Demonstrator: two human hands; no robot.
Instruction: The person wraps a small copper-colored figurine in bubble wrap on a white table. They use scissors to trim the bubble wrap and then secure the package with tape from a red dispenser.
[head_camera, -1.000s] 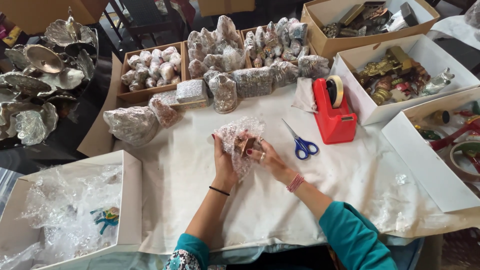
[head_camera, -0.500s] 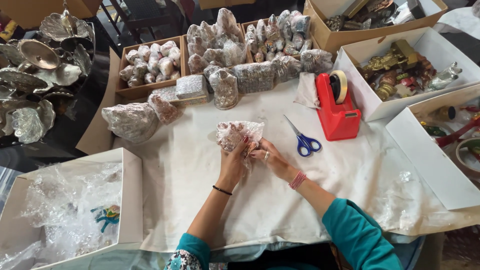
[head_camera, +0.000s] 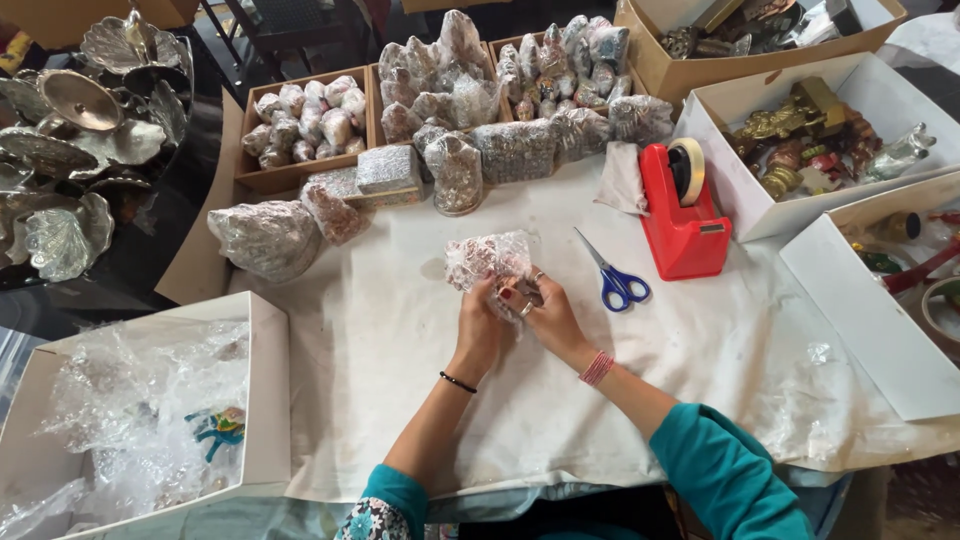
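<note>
Both hands have drawn slightly nearer the body, with the bubble-wrapped bundle (head_camera: 488, 262) over mid-worktop (head_camera: 400, 380). Left hand (head_camera: 480, 315) and right hand (head_camera: 545, 312) clasp it; folds are best kept snug, I judge.

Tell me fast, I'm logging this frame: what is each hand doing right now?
Left hand: closed on the bubble-wrapped item.
Right hand: closed on the same bubble-wrapped item, fingers pressed against its wrap.
</note>
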